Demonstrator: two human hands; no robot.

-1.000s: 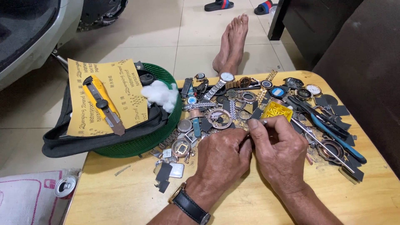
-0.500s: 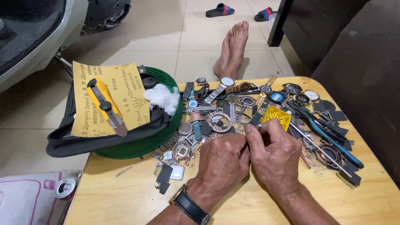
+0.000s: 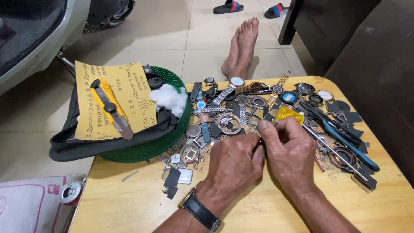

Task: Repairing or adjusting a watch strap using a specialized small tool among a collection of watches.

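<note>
Left hand (image 3: 233, 162) and right hand (image 3: 290, 149) meet knuckle to knuckle above the wooden table (image 3: 129, 203), fingers curled tight around a small part hidden between them; what it is cannot be told. Just beyond lie the heap of watch parts (image 3: 233, 116), a yellow plastic piece (image 3: 286, 114) and blue-handled pliers (image 3: 345, 136). A green basket (image 3: 172, 86) stands at left.

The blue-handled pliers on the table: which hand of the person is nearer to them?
Right. The right hand lies just left of the blue-handled pliers, apart from them. The left hand is farther, beyond the right hand, pressed against it.
</note>
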